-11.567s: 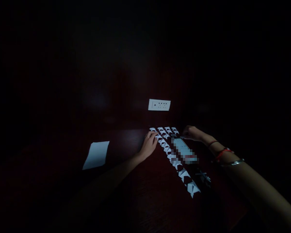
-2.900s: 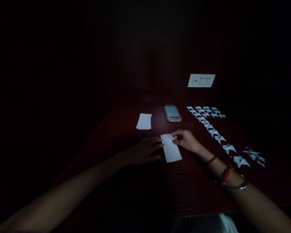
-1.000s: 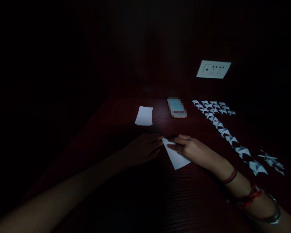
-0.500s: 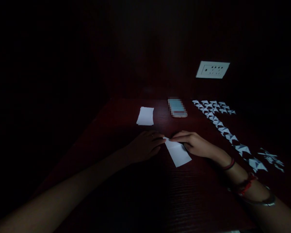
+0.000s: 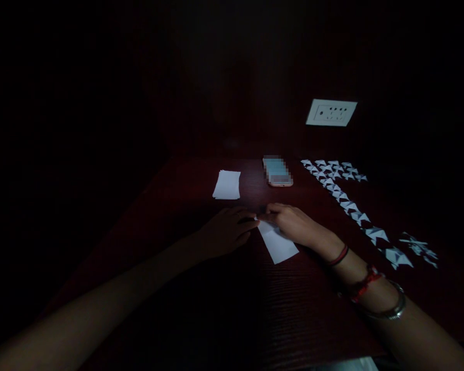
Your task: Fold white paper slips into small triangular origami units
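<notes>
A narrow white paper sheet (image 5: 279,246) lies slanted on the dark red table, with a faint crease across its upper part. At its far left corner, the fingertips of my left hand (image 5: 229,231) hold the paper. My right hand (image 5: 294,222) is closed over the upper right edge, its index finger reaching toward that same corner beside the left fingertips. The right palm and curled fingers hide part of the sheet. Beyond my hands rests a stack of white paper (image 5: 227,185).
A phone (image 5: 277,171) lies near the back of the table (image 5: 193,180). Rows of folded white paper pieces (image 5: 348,205) run along the right, with a small heap of paper strips (image 5: 420,248) beside them. A socket plate (image 5: 331,113) is on the wall.
My right hand has shifted left over the paper, its fingers more curled and nearer the left fingertips. The whole view has shifted slightly. My left hand keeps its place at the corner.
</notes>
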`<state>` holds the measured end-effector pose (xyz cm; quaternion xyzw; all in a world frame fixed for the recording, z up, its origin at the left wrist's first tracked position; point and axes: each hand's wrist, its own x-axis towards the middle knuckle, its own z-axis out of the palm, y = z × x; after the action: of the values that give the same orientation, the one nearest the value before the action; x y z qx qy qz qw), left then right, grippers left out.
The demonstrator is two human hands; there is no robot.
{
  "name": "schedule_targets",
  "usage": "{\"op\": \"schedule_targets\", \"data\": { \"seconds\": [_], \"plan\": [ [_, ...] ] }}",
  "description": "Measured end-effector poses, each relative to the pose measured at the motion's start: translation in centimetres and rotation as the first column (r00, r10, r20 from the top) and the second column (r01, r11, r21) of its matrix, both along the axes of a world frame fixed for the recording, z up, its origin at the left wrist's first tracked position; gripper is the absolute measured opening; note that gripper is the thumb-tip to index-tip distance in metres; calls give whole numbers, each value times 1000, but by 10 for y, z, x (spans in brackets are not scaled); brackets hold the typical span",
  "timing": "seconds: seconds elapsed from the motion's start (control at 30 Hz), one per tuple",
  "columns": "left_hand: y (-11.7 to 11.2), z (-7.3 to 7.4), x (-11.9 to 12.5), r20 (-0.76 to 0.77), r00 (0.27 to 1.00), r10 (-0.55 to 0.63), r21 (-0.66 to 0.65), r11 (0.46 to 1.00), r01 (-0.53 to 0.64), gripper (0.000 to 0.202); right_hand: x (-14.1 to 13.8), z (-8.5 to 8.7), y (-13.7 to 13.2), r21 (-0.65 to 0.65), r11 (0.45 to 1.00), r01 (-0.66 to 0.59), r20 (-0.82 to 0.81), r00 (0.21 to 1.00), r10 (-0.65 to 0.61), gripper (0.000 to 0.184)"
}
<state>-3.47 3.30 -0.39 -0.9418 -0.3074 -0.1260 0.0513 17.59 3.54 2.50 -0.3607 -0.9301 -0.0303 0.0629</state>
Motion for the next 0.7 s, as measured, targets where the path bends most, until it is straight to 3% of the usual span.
{"op": "schedule_targets", "data": {
  "seconds": [0.23,0.7],
  "plan": [
    [-3,3,3,-5,1000,24,-6,1000,-24,32,12,2,-10,-35,999,-15,-27,1000,14,39],
    [-4,3,3,-65,995,-73,12,997,74,37,8,-2,-13,-43,999,8,-55,998,-11,42]
  ]
}}
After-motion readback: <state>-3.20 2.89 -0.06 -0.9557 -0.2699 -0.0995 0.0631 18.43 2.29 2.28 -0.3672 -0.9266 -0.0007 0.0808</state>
